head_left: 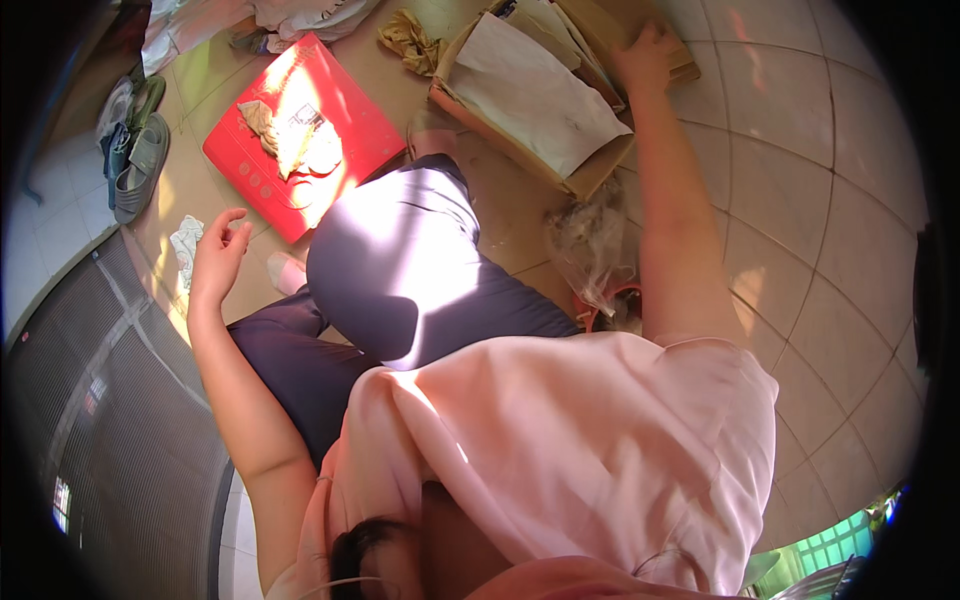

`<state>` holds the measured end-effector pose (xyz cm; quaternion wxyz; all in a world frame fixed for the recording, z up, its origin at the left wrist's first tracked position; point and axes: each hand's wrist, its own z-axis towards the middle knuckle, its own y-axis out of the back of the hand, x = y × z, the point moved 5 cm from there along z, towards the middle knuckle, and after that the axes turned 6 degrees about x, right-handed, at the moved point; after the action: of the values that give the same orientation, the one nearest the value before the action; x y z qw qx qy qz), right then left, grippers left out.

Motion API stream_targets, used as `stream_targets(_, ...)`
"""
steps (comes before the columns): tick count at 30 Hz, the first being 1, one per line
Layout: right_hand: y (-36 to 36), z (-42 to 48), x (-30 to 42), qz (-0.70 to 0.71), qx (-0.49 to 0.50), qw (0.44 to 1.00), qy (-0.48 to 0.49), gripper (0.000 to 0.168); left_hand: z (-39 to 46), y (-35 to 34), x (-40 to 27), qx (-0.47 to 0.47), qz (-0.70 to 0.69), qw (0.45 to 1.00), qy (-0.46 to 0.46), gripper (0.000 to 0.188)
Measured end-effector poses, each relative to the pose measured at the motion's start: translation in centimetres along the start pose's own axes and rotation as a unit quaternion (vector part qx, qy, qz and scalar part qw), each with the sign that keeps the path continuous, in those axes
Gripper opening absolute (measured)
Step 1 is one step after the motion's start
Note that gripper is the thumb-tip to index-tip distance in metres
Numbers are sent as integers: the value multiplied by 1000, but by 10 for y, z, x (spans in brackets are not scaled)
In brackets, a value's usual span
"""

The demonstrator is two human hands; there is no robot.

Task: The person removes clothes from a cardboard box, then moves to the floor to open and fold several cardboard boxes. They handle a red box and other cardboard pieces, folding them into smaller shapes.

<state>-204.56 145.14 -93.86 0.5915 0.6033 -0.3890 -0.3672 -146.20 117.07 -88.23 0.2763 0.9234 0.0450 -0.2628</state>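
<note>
My right hand (646, 60) reaches out to brown cardboard (679, 56) at the far right side of an open cardboard box (517, 150). Its fingers touch the cardboard, but whether they grip it cannot be made out. Inside the box lie a large white sheet of paper (536, 97) and several pieces of cardboard. Over the floor on the other side, my left hand (219, 259) hangs free, its fingers loosely bent and apart. Near it is a crumpled white tissue or paper (185, 244). A flat red box (300, 135) lies before me, with crumpled brown paper (281, 142) on top.
Crumpled brown paper (411, 43) rests by the open box. A clear plastic bag (592, 240) lies beside my leg, near something with a red handle (589, 315). Grey slippers (141, 176) stand at the left, above a dark ribbed panel (127, 397). White plastic bags (307, 16) lie at the top.
</note>
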Motion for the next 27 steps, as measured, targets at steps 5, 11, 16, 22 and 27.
stream_targets(5, -18, -5, -15, -2, 26, 997, 76, 76, 3, -1, 1, 10, -5, 1000, 1, 29)
stream_targets(11, 5, -38, 36, -18, 91, 992, 86, 61, 0, -1, -2, 6, -4, 1000, -8, 29)
stream_targets(16, -78, -33, 48, 96, 227, 946, 211, 66, -1, 0, 1, 7, 6, 1000, 1, 29)
stream_targets(22, -90, -30, 75, 131, 234, 957, 115, 73, -1, 0, 1, -4, 14, 1000, 3, 29)
stream_targets(27, -84, -26, 65, 136, 365, 914, 111, 66, 5, 1, 7, 0, 15, 1000, -7, 30)
